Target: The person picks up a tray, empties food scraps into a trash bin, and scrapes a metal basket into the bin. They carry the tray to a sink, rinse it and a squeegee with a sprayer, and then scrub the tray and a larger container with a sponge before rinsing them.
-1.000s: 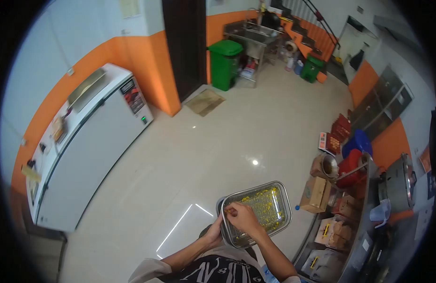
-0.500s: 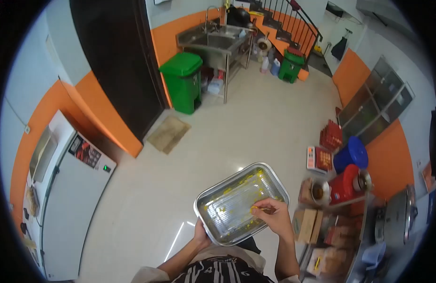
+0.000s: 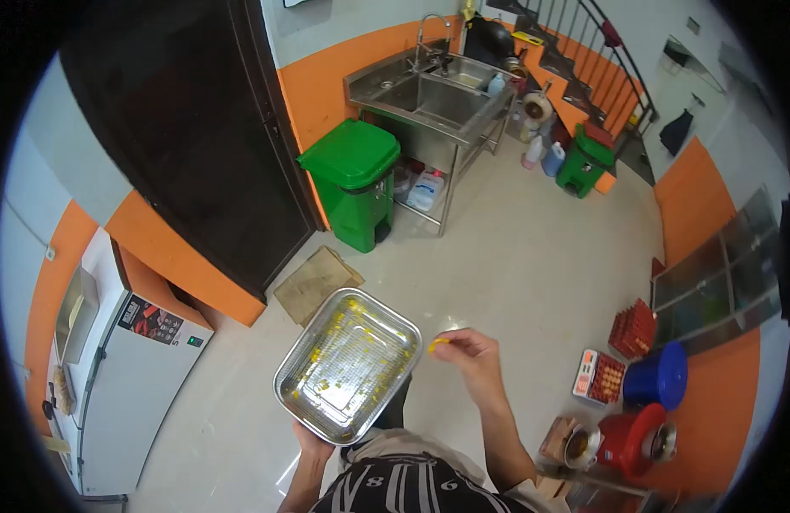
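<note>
A rectangular metal tray (image 3: 344, 368), with small yellow bits scattered over its ribbed bottom, is held out in front of my body. My left hand (image 3: 313, 440) grips it by the near left corner, the fingers hidden beneath. Off the tray's right rim, my right hand (image 3: 470, 349) pinches a small yellow piece (image 3: 438, 344) between thumb and fingertips. The kind of food cannot be made out.
A green pedal bin (image 3: 352, 175) stands by the dark door, beside a steel sink (image 3: 438, 98). A flattened cardboard sheet (image 3: 316, 284) lies on the floor. On the right are a blue bucket (image 3: 660, 376), egg trays (image 3: 632, 329) and a red container (image 3: 626, 440). A white freezer (image 3: 147, 389) is at left.
The tray has shifted left in the view and turned. My right hand has come out from over the tray to beyond its right rim, holding the yellow piece. The sink and bin appear closer.
</note>
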The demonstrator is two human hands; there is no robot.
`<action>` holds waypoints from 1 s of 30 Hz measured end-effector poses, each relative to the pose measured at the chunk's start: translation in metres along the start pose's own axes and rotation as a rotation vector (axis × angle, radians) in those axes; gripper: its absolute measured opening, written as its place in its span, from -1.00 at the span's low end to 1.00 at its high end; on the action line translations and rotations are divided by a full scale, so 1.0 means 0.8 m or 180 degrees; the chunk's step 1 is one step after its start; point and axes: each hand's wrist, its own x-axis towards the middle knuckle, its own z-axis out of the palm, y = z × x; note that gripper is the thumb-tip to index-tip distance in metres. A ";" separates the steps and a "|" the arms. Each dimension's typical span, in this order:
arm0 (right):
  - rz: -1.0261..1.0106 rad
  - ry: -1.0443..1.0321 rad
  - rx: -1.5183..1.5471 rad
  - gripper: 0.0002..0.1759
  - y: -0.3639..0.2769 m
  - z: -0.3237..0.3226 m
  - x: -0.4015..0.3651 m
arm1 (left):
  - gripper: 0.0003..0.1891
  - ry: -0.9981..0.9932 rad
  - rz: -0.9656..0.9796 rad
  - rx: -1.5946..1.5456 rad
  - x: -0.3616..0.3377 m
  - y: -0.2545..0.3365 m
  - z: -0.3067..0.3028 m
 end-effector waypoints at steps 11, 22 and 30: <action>0.0127 0.1153 0.0684 -0.82 -0.055 -0.135 0.492 | -0.32 0.0173 0.0995 -0.0392 0.454 0.133 0.155; 0.1218 0.0405 0.0920 -0.73 0.080 -0.138 0.926 | -0.36 0.1125 0.2026 -0.1199 0.678 0.170 0.222; 0.2280 -0.0209 -0.0438 -0.70 0.245 -0.146 1.234 | -0.40 0.0552 0.3141 -0.2656 0.827 0.157 0.344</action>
